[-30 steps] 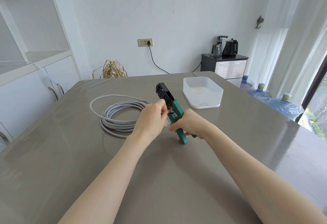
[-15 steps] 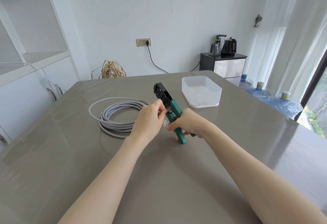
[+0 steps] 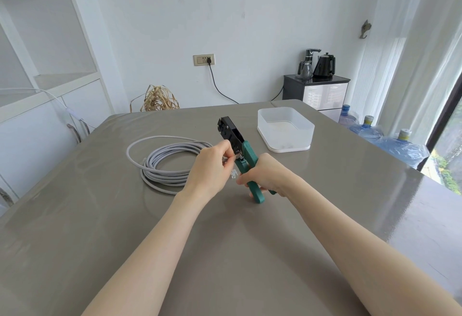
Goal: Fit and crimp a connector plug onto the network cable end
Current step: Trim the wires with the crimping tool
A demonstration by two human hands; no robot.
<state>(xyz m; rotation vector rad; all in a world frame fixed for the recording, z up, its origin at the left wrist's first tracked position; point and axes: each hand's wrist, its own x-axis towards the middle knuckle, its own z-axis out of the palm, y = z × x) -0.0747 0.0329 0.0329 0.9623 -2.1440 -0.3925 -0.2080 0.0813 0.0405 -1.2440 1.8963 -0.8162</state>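
Pinching the cable end point(image 3: 226, 160) in my left hand point(image 3: 211, 165) at the crimper point(image 3: 237, 145), my right hand point(image 3: 265, 174) wrapped round its handles; the plug point(image 3: 234, 173) lies loose on the table point(image 3: 100, 215) below. Squeezing off-line could mangle the wires.

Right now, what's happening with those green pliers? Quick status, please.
Right hand grips crimping tool handles. Left hand pinches cable end at the tool's jaws. Clear plug lies loose on table, not yet fitted. Nothing blocking.
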